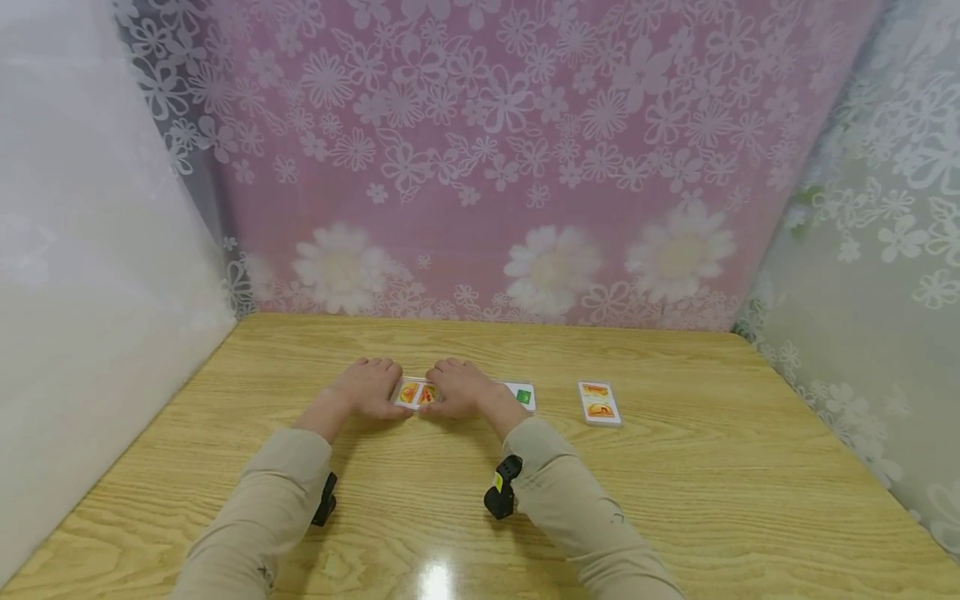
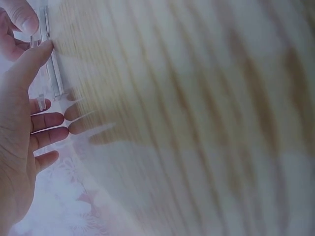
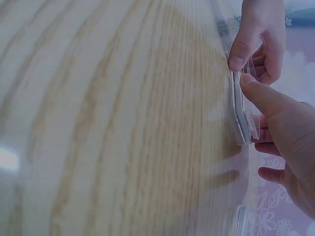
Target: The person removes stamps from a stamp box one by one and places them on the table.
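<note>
Head view: left hand [image 1: 369, 389] and right hand [image 1: 460, 388] pinch a clear case [image 1: 417, 394] between them on the desk [image 1: 750, 483]; green-marked case [image 1: 524, 397] beside the right hand, third case [image 1: 600, 404] farther right. Left wrist view: left thumb [image 2: 32, 61] on the clear case's edge. Right wrist view: both thumbs [image 3: 263, 95] there.

From my end, the counter [image 1: 720, 500] shows wood grain under a smooth, glossy finish, and the cases [image 1: 408, 393] on it look like clear, shiny plastic over printed, paper-like faces [image 1: 599, 409]. I read the sleeves [image 1: 258, 500] as matt cloth and the floral backdrop [image 1: 480, 208] as thin, smooth plastic sheeting.
</note>
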`<act>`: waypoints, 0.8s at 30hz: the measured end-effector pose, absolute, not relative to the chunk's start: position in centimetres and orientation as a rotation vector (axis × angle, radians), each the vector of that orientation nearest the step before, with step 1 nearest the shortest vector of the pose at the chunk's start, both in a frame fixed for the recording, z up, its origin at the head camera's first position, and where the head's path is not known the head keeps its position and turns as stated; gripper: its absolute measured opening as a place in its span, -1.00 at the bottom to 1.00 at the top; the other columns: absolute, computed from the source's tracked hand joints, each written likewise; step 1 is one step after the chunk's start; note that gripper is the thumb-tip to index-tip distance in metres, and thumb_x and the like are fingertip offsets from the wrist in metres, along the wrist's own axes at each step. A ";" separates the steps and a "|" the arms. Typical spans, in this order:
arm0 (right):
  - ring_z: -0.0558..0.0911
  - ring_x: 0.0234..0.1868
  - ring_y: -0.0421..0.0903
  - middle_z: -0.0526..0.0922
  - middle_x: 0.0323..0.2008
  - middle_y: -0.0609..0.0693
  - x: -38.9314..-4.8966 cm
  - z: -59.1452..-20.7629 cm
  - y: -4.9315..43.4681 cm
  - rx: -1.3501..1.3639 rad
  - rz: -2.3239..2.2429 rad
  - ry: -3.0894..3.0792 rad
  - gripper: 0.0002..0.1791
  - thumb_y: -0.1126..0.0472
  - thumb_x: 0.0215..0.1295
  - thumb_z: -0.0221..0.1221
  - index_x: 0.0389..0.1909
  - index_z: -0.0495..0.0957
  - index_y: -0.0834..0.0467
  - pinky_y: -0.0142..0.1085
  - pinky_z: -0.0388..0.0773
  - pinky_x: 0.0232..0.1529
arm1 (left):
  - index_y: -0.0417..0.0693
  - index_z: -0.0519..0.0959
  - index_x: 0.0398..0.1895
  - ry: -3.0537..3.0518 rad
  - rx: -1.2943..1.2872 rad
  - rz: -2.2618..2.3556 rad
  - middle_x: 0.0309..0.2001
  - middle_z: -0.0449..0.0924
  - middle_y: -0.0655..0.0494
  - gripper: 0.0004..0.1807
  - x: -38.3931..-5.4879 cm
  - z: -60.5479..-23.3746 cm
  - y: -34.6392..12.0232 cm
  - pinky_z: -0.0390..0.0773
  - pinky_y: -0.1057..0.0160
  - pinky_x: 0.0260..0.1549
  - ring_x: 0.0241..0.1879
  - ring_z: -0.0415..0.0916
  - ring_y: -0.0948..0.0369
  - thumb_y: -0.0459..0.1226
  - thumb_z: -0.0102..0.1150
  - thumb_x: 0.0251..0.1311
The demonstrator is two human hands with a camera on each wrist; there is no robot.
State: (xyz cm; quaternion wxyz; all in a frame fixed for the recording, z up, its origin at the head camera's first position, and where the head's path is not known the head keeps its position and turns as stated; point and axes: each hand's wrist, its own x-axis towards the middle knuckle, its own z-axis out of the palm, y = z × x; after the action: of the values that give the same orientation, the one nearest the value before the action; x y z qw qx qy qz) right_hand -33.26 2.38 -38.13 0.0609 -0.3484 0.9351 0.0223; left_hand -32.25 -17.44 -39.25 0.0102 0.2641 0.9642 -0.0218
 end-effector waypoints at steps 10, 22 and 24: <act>0.31 0.18 -0.06 0.40 0.11 0.00 -33.1 -38.1 2.3 -1.099 0.109 2.874 -0.28 -0.32 0.19 0.03 0.18 0.38 0.12 -0.07 0.26 0.18 | -0.19 0.36 0.12 2.998 0.804 -0.066 0.13 0.38 -0.11 -0.18 -31.9 -38.9 -17.5 0.17 -0.11 0.15 0.17 0.28 -0.03 0.30 0.01 0.05; 0.31 0.19 -0.04 0.39 0.15 0.02 -33.3 -37.6 3.9 -1.103 0.107 2.890 -0.26 -0.29 0.19 0.06 0.22 0.35 0.17 -0.10 0.27 0.18 | -0.20 0.38 0.10 3.012 0.825 -0.048 0.04 0.42 -0.09 -0.20 -31.6 -38.7 -17.3 0.23 -0.08 0.12 0.07 0.34 -0.03 0.26 0.07 0.03; 0.31 0.20 -0.04 0.39 0.16 0.03 -33.3 -37.4 4.1 -1.107 0.112 2.892 -0.25 -0.29 0.19 0.06 0.22 0.35 0.17 -0.12 0.27 0.18 | -0.21 0.38 0.12 3.015 0.830 -0.056 0.04 0.42 -0.09 -0.20 -31.6 -38.7 -17.3 0.22 -0.08 0.13 0.08 0.33 -0.03 0.26 0.07 0.03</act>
State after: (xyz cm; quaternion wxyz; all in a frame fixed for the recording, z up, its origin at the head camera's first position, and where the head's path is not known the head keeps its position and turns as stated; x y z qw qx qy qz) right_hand -33.32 4.14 -37.43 0.0216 -0.3572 0.9331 0.0362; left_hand -31.64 -17.26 -38.70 0.0068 0.2653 0.9640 -0.0180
